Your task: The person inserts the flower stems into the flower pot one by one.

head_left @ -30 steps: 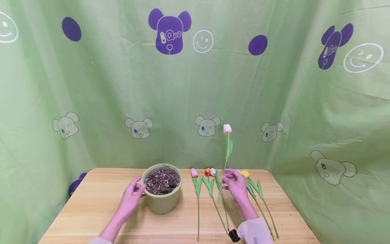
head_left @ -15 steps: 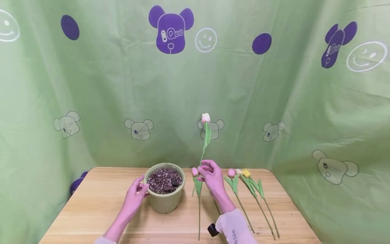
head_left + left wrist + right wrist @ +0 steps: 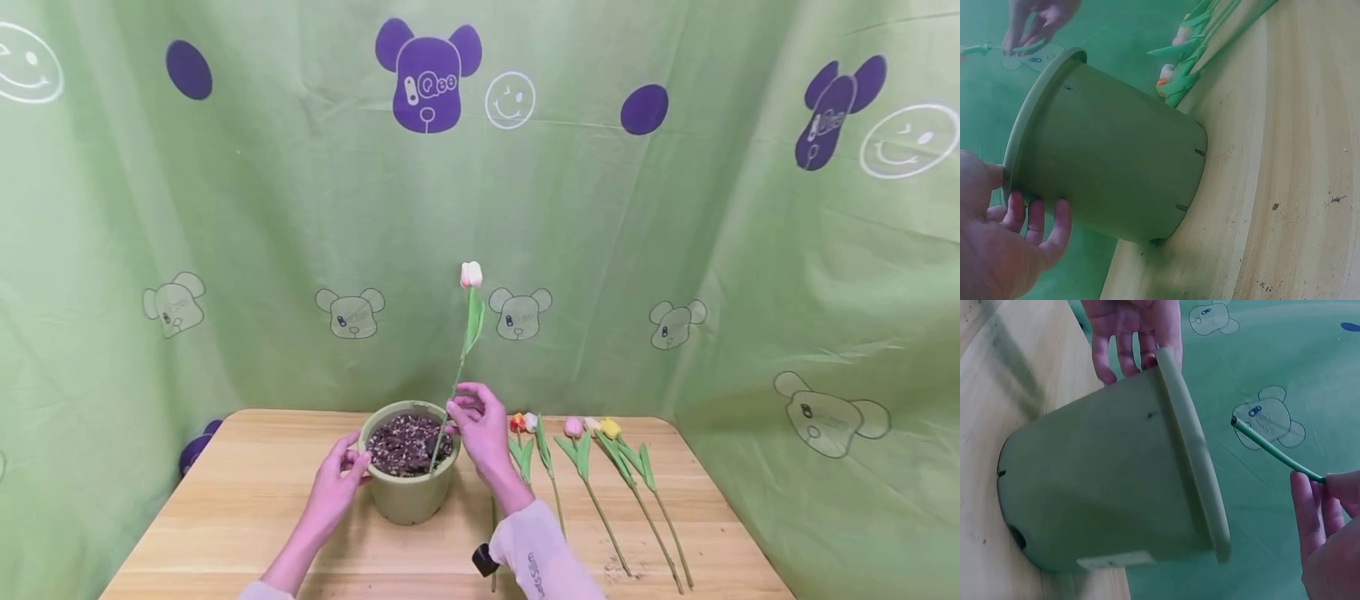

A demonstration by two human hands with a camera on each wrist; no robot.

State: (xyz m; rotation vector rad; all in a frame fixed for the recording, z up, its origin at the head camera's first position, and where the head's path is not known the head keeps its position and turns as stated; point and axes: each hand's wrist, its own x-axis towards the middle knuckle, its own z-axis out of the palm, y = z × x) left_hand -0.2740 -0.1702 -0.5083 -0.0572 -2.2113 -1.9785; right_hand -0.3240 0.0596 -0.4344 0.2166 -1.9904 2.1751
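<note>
Nearest, a black device (image 3: pixel 484 560) is sitting at the right wrist, above the worktop (image 3: pixel 225 517). The left hand (image 3: pixel 333 475) is holding the upright pot (image 3: pixel 408 502), its grip pinching the left side of the rim. The right hand (image 3: pixel 480 425) is holding a tulip (image 3: pixel 473 321) bloom-up and slightly tilted, its grip pinching the stem; the lower end is hanging above the soil (image 3: pixel 396 446). More tulips (image 3: pixel 582 458) are lying to the right. A printed green curtain (image 3: pixel 585 208) is hanging at the far side.

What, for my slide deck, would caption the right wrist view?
Right hand pinches a stem above the pot; left hand grips its rim.
</note>
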